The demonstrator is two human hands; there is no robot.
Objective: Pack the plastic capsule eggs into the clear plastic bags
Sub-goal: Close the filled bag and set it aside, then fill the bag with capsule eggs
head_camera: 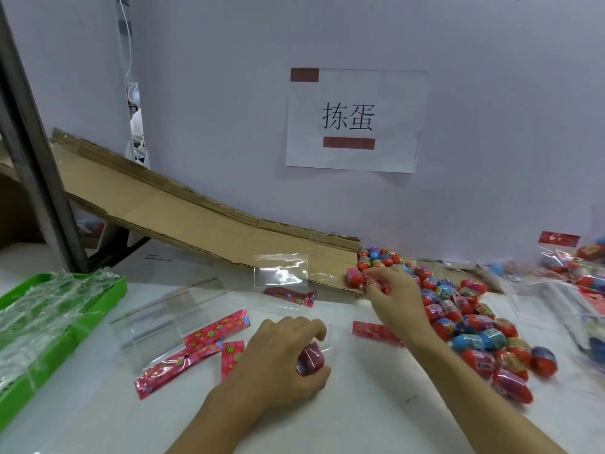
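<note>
Left fingers (314,329) grip bag (322,350) holding red egg (311,355); right fingers (379,283) curled on eggs (376,286)

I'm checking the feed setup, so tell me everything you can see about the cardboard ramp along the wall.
The cardboard ramp is a long strip of flattened brown corrugated board with visible creases and rough, ragged edges. It runs along the pale wall, high at the left beside a dark metal post and sloping down rightward to the white table. Capsule eggs crowd its low end, and a clear bag lies over its lower front edge.
</note>
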